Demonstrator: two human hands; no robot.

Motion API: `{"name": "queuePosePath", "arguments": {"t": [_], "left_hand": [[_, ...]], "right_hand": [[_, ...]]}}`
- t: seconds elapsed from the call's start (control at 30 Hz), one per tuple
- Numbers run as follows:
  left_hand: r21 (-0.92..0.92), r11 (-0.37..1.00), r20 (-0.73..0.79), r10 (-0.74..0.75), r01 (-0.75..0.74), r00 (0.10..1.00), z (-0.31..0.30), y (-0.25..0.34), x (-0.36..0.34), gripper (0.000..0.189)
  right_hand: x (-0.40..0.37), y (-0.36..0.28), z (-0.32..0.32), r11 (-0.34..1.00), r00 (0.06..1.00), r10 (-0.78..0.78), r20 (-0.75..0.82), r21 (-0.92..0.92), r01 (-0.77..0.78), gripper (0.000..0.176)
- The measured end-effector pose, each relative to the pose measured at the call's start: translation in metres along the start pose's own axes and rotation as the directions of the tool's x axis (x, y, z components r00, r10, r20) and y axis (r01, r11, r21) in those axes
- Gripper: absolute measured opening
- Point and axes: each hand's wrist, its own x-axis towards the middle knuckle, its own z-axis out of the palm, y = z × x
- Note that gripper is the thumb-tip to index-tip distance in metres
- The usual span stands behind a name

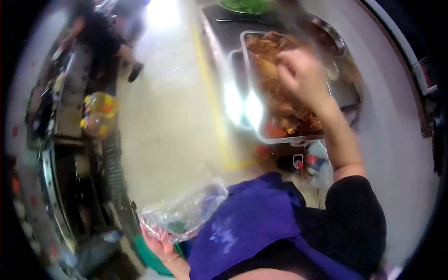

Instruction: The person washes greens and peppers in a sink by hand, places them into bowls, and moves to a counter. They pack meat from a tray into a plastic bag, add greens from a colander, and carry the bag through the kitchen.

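My right hand (303, 77), slightly blurred, is over a clear-rimmed rectangular tray (290, 139) on the right. Its fingers are curled closed, and whatever may be in them is hidden. Brown, glossy food that looks like cooked meat pieces (268, 70) fills the tray. Low in the view, my left hand (161, 245) grips a crumpled clear plastic bag (186, 210) from beneath, beside my purple apron (247, 214). What the bag contains, if anything, I cannot make out.
A green-filled bowl (245, 5) stands beyond the tray on the dark counter. Under the counter are bottles and packets (310, 161). Yellow oil jugs (100, 112) stand on the left near kitchen equipment. Another person (100, 37) in dark clothes is at the upper left.
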Motion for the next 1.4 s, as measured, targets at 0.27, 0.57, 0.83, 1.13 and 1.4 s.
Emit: {"name": "queuePosePath", "arguments": {"t": [0.27,0.57,0.83,1.13,1.4], "left_hand": [[-0.026,0.866,0.346,-0.462,0.5,0.817,0.116,0.064,0.208,0.036],[0.284,0.881,0.329,-0.46,0.378,0.825,0.283,0.068,0.356,0.033],[0.398,0.824,0.5,-0.563,0.403,0.658,0.436,0.051,0.425,0.042],[0.72,0.432,0.483,-0.874,0.544,0.055,0.657,-0.071,0.548,0.04],[0.729,0.083,0.465,-0.788,0.679,-0.403,0.76,-0.137,0.549,0.051]], "right_hand": [[0.025,-0.011,0.017,0.863,0.889,0.428,0.161,-0.366,-0.349,0.054],[0.04,-0.023,0.023,0.814,0.809,0.553,0.197,-0.334,-0.475,0.085],[0.061,-0.018,0.029,0.698,0.619,0.714,0.329,-0.408,-0.589,0.103],[0.129,-0.023,0.073,0.488,0.295,0.867,0.401,-0.571,-0.66,0.096],[0.145,-0.03,0.078,0.281,0.111,0.946,0.305,-0.599,-0.75,0.074]]}}
